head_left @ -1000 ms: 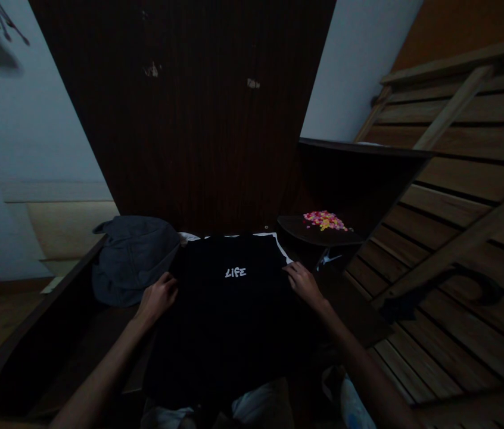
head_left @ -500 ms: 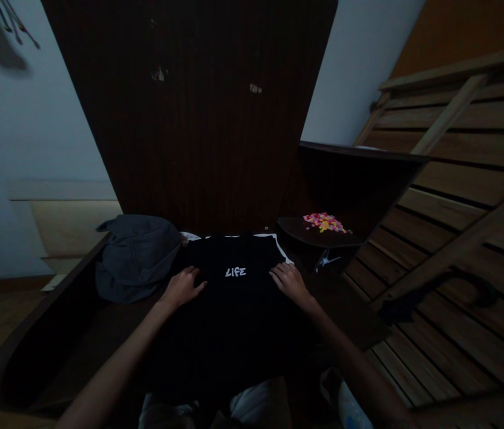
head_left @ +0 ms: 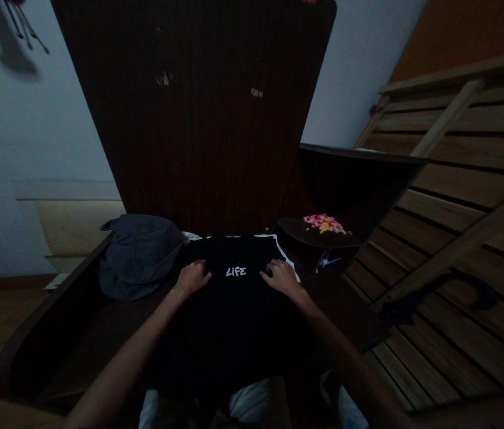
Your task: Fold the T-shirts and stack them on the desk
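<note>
While pale-trousered legs [head_left: 258, 402] show nearest, at six o'clock if the white lettering [head_left: 236, 271] is the dial's centre and twelve points straight away from the wearer, the black cloth [head_left: 229, 333] lies just beyond them, spread over a dark wooden surface [head_left: 100, 333] and running up past the lettering. On it are both hands, the left hand [head_left: 195, 276] at nine and the right hand [head_left: 280, 276] at three, each near the print but not over it. A second ago they were out at the cloth's two side edges; since then both have come inward, so I judge the contact to be with the face of the fabric now, not its borders. Each hand is palm down and part-open, fingers loosely bent, thumb standing apart, with no fold of cloth seen gathered between; the black fabric lies beneath them. How hard they press, I cannot tell. A white edging [head_left: 288, 257] shows from twelve round to three, and whether it belongs to the black cloth is unclear. Farther out, a grey cloth bundle [head_left: 140, 256] sits at nine, a heap of small colourful pieces [head_left: 324, 223] at two, and a tall dark panel [head_left: 207, 137] rises at twelve.
</note>
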{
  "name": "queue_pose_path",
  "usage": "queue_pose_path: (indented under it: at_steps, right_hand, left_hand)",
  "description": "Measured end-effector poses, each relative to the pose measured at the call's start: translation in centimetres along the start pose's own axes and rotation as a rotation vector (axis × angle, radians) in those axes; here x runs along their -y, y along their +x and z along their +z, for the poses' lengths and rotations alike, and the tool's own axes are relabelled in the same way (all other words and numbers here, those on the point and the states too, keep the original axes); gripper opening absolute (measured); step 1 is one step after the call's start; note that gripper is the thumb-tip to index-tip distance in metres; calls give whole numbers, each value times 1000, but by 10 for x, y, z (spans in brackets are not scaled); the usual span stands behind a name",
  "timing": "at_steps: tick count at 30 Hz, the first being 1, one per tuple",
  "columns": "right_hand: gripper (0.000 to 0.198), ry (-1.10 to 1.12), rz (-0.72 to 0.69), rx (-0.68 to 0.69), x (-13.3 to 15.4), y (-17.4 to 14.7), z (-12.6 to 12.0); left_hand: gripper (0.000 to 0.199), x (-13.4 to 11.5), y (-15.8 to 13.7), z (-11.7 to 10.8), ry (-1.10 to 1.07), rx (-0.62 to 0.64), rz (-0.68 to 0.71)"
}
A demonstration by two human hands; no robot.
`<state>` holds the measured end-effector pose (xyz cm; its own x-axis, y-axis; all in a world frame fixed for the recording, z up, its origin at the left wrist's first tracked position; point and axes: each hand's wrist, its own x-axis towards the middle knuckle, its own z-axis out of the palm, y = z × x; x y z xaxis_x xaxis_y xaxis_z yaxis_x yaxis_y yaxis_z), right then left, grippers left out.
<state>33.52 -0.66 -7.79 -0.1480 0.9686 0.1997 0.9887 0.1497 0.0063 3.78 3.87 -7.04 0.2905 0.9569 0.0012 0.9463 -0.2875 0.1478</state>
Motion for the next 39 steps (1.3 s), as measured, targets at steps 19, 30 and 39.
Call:
queue_pose_path:
  at_steps: [19, 30, 39]
  right_hand:
    - [34, 104, 218, 29, 29, 61, 14]
    - [53, 229, 47, 27, 24, 71, 41]
    - [53, 405, 64, 124, 14, 78, 52]
  left_hand:
    - [29, -24, 45, 13, -130, -160, -65]
    - [50, -14, 65, 42, -162, -190, 3]
    - [57, -12, 69, 39, -275, -83, -82]
